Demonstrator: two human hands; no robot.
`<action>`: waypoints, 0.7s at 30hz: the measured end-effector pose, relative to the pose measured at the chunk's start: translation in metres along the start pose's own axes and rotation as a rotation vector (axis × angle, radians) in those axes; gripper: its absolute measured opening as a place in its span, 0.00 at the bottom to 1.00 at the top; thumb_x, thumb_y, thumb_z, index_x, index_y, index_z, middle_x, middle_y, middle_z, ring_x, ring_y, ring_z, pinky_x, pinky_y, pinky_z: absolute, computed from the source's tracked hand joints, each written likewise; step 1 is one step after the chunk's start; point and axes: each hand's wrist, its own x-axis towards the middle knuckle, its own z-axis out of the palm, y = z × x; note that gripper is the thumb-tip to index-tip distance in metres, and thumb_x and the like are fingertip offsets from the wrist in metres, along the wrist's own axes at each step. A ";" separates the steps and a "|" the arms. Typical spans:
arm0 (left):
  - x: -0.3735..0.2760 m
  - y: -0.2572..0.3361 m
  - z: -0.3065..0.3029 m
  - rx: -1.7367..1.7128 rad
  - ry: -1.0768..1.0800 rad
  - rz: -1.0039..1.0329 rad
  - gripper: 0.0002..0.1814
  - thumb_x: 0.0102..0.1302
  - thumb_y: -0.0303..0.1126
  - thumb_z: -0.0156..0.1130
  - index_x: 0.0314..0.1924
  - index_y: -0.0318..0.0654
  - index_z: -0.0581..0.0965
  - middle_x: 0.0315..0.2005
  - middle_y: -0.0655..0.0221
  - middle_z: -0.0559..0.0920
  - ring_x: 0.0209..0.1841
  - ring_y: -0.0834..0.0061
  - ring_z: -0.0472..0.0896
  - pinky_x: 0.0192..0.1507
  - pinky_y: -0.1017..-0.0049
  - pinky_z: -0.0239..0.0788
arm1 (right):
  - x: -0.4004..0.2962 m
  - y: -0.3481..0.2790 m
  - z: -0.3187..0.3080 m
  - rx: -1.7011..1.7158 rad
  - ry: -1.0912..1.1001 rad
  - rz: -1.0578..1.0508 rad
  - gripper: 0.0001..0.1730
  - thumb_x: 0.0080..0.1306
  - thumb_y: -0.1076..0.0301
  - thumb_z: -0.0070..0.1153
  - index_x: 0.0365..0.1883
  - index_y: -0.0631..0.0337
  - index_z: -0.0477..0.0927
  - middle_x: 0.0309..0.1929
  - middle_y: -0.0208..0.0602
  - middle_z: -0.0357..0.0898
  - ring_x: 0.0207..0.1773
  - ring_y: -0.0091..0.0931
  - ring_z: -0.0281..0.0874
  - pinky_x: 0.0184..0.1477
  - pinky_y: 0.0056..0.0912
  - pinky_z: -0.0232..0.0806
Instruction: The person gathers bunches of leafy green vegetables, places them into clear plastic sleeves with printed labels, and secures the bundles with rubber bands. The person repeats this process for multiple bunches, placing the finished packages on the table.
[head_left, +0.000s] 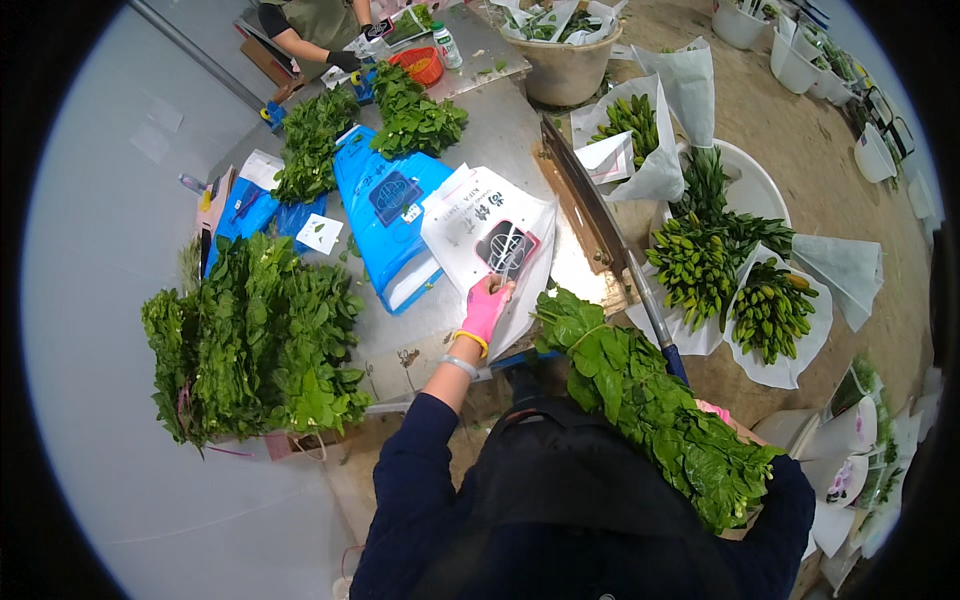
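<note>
My left hand (486, 304), in a pink glove with bare fingertips, pinches the near edge of a white printed flower sleeve (457, 225) on the metal table. The sleeve bears writing and a dark square emblem. Under my right arm a long bunch of leafy green stems (652, 405) slants across my front. Most of my right hand (712, 410), also pink-gloved, is hidden behind the leaves as it supports the bunch. Beside the white sleeve lies a stack of blue printed sleeves (382, 199).
Several leafy bunches (255, 337) stand at the table's left end; more (412, 112) lie farther back. A metal rail (585, 195) borders the table (495, 112) on the right. Wrapped lily buds (772, 311) fill the floor beyond. A person with dark gloves (343, 61) works at the far end.
</note>
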 end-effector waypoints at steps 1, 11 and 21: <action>-0.013 0.030 0.010 0.212 0.098 -0.017 0.08 0.56 0.30 0.62 0.34 0.34 0.76 0.21 0.74 0.76 0.23 0.84 0.70 0.27 0.81 0.63 | -0.004 0.002 0.003 0.000 0.018 -0.009 0.19 0.69 0.67 0.42 0.56 0.63 0.68 0.50 0.34 0.74 0.45 0.23 0.75 0.45 0.29 0.69; 0.001 0.008 0.028 -0.250 -0.049 0.026 0.10 0.54 0.20 0.58 0.38 0.33 0.75 0.28 0.67 0.79 0.30 0.78 0.77 0.32 0.80 0.68 | -0.012 -0.014 0.031 -0.023 0.110 -0.019 0.20 0.69 0.65 0.42 0.57 0.63 0.68 0.50 0.34 0.74 0.45 0.23 0.75 0.46 0.29 0.69; -0.017 0.051 -0.010 -0.116 0.186 0.085 0.12 0.58 0.30 0.61 0.40 0.32 0.75 0.27 0.71 0.78 0.28 0.84 0.73 0.31 0.83 0.65 | -0.005 -0.038 0.052 -0.061 0.145 -0.080 0.20 0.69 0.64 0.42 0.57 0.63 0.68 0.50 0.34 0.74 0.46 0.23 0.75 0.47 0.29 0.69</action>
